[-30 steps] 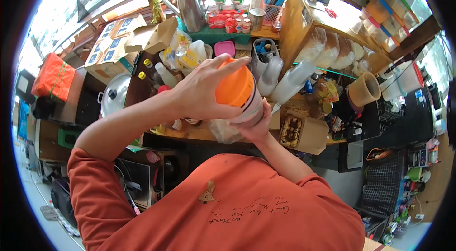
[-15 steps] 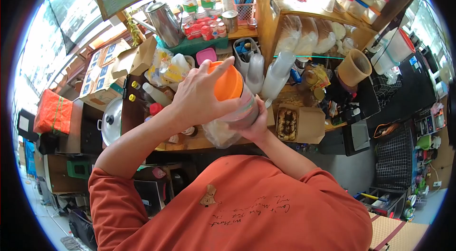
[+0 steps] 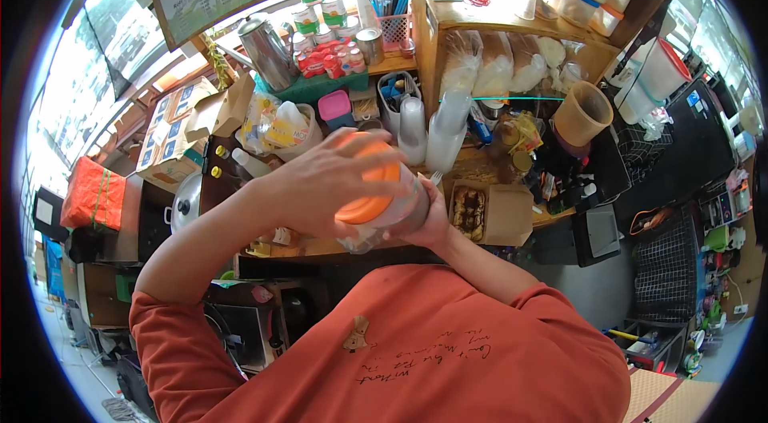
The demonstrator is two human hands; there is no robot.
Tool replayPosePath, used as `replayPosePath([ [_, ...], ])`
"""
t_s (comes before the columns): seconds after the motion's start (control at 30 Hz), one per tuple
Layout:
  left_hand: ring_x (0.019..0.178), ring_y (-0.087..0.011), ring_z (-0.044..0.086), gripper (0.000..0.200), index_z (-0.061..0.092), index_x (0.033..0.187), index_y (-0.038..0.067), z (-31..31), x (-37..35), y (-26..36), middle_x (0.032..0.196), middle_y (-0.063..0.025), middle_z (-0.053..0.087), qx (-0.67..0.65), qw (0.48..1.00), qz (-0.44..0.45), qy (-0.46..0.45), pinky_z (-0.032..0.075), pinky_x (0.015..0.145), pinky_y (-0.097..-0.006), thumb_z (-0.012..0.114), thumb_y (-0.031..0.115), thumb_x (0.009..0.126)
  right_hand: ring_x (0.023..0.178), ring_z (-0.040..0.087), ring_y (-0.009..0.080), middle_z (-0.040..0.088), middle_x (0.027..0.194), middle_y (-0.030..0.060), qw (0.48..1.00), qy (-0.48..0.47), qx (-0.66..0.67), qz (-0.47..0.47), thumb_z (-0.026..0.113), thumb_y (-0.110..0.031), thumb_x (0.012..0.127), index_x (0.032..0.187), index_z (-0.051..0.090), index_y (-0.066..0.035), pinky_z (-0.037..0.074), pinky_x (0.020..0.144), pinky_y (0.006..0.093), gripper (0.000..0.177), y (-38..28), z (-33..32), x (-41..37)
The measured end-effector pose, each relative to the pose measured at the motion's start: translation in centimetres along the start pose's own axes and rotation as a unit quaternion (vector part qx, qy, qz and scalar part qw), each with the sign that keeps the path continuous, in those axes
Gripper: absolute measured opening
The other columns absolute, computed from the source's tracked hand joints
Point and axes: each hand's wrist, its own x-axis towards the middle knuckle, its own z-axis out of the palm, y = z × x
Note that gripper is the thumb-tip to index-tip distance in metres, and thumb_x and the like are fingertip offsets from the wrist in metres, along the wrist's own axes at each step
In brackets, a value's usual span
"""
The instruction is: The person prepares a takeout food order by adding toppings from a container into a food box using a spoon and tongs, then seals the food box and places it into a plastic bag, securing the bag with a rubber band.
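A clear plastic jar (image 3: 412,211) with an orange screw lid (image 3: 366,209) is held tilted in front of my chest, its lid end towards the left. My left hand (image 3: 316,183) reaches over the lid with fingers curved around it, somewhat smeared by motion. Around the jar's body, my right hand (image 3: 434,221) is closed from the right side. The jar's contents look brownish and are hard to make out. To the right of my right hand lies an open cardboard box (image 3: 509,213) with a brown-topped food (image 3: 467,213) inside.
Stacked clear plastic cups (image 3: 446,135) stand just beyond the jar. A metal pitcher (image 3: 266,53), cans (image 3: 370,45) and a pink-lidded container (image 3: 334,107) are farther back. On the left is a pot lid (image 3: 186,203); a tan cylindrical container (image 3: 583,113) stands right.
The jar has come slightly lower and tilted further left. My left hand's fingers, stretched across the lid before, now curve around its far side. The whole view has shifted slightly.
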Motion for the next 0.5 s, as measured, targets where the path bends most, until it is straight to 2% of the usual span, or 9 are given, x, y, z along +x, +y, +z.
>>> replayPosePath([
  [0.03,0.143,-0.0472,0.038,0.100,0.039,0.152,0.009,-0.3,0.3,0.2,0.156,-0.0253,0.037,0.069,0.988,0.137,-0.007,0.036,0.115,-0.0545,0.086,0.045,0.071,0.128,0.055,0.0393,0.055,0.148,0.0067,1.000,0.003,0.020,-0.003,0.037,-0.061,0.096,0.145,0.053,-0.024,0.051,0.082,0.0674,0.064,0.1,0.9,-0.3],
  [0.07,0.143,-0.0472,0.038,0.100,0.039,0.152,0.009,-0.3,0.6,0.8,0.156,-0.0253,0.037,0.069,0.989,0.134,-0.006,0.036,0.115,-0.0545,0.086,0.045,0.071,0.129,0.054,0.0392,0.054,0.148,0.0064,0.999,0.007,0.040,-0.003,0.037,-0.062,0.095,0.145,0.053,-0.024,0.051,0.083,0.0673,0.065,0.1,1.4,-0.6],
  [0.13,0.142,-0.0450,0.039,0.090,0.045,0.148,0.006,0.2,1.2,2.4,0.154,-0.0231,0.041,-0.096,0.958,-0.265,0.045,0.036,0.115,-0.0533,0.083,0.042,0.075,0.130,0.054,0.0391,0.054,0.148,0.0062,0.999,-0.009,0.037,0.000,0.037,-0.063,0.095,0.146,0.052,-0.024,0.050,0.085,0.0674,0.066,-0.5,0.9,-0.8],
  [0.17,0.142,-0.0450,0.039,0.090,0.045,0.148,0.006,0.1,1.1,1.8,0.154,-0.0231,0.041,-0.098,0.957,-0.271,0.046,0.036,0.115,-0.0533,0.083,0.042,0.075,0.131,0.053,0.0391,0.053,0.148,0.0059,0.999,-0.025,0.033,-0.002,0.037,-0.064,0.095,0.146,0.052,-0.024,0.050,0.086,0.0675,0.066,-0.7,0.6,-0.9],
  [0.23,0.142,-0.0433,0.041,0.087,0.048,0.147,0.005,-0.9,1.3,-0.1,0.153,-0.0224,0.043,-0.140,0.990,-0.028,0.018,0.035,0.115,-0.0524,0.082,0.041,0.076,0.131,0.052,0.0391,0.053,0.148,0.0065,0.999,-0.010,0.038,0.008,0.037,-0.064,0.095,0.146,0.052,-0.025,0.049,0.088,0.0680,0.066,-1.2,0.6,-1.4],
  [0.37,0.142,-0.0450,0.040,0.089,0.045,0.150,0.005,-0.5,1.3,2.2,0.154,-0.0232,0.043,-0.027,0.998,-0.027,0.051,0.035,0.116,-0.0506,0.080,0.043,0.077,0.134,0.051,0.0395,0.053,0.149,0.0078,0.999,0.022,0.024,-0.001,0.039,-0.062,0.095,0.147,0.051,-0.025,0.046,0.094,0.0702,0.065,-1.6,0.9,-1.2],
  [0.4,0.144,-0.0468,0.037,0.090,0.044,0.151,0.006,0.0,1.9,2.4,0.157,-0.0232,0.039,-0.088,0.984,-0.155,0.015,0.033,0.117,-0.0522,0.080,0.044,0.078,0.134,0.051,0.0395,0.053,0.149,0.0078,0.999,0.024,0.025,0.005,0.039,-0.062,0.095,0.147,0.051,-0.025,0.046,0.094,0.0702,0.065,-1.6,0.5,-1.2],
  [0.47,0.146,-0.0485,0.033,0.091,0.043,0.152,0.006,0.2,1.9,1.8,0.160,-0.0231,0.035,-0.148,0.947,-0.284,-0.016,0.031,0.118,-0.0537,0.079,0.046,0.079,0.135,0.050,0.0391,0.053,0.148,0.0076,0.996,-0.048,0.063,0.033,0.038,-0.060,0.096,0.147,0.051,-0.025,0.047,0.095,0.0709,0.063,-1.9,0.1,-0.9],
  [0.5,0.147,-0.0493,0.030,0.093,0.042,0.153,0.007,-0.2,1.5,0.9,0.161,-0.0246,0.031,-0.055,0.990,-0.127,0.002,0.030,0.119,-0.0549,0.080,0.046,0.078,0.135,0.050,0.0391,0.053,0.148,0.0076,0.996,-0.049,0.062,0.037,0.038,-0.060,0.096,0.147,0.051,-0.025,0.047,0.095,0.0709,0.063,-2.1,-0.1,-0.8],
])
